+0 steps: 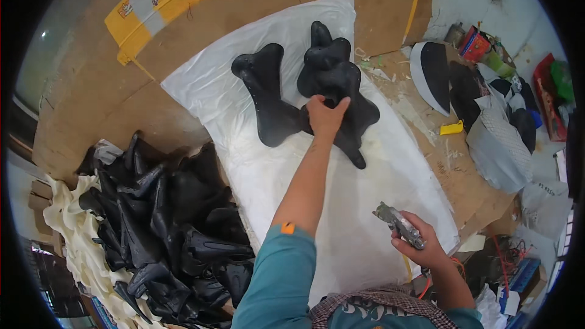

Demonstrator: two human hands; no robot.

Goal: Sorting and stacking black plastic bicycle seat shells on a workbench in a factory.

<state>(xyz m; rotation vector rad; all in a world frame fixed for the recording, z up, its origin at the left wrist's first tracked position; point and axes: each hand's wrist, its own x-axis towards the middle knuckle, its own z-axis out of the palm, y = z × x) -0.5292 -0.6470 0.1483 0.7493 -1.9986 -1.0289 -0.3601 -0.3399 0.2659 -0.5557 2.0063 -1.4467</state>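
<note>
Two bare hands were held at quite different reaches over the white plastic sheet [384, 176]. Nearest the wearer, a silver hand tool [402, 226] was gripped by the right hand [426, 244], its fingers wrapped around the handle and the tool's head pointed up and to the left, well apart from the black pieces; its exact kind could not be told. To the near left, a heap of glossy black shells [164, 207] was piled beside wavy cream pieces [67, 213].

Farther out, the left hand [327, 116] was placed against a cluster of black saddle-shaped shells [329, 61]. Its thumb and forefinger were parted by a small gap, and black material was touched by them (whether it was truly pinched could not be told, the dark surfaces being merged there). The cluster was laid out mostly beyond the fingertips and to their right, its long axis directed away from the wearer, with one narrow tip turned back toward the tool. Of the two hands, only the left was set close to it. A single saddle-shaped shell [268, 97] was positioned to the left of the fingers, its far end leaned leftward. Beyond them, brown cardboard [244, 0] was spread, bordered by yellow carton panels [149, 12].
</note>
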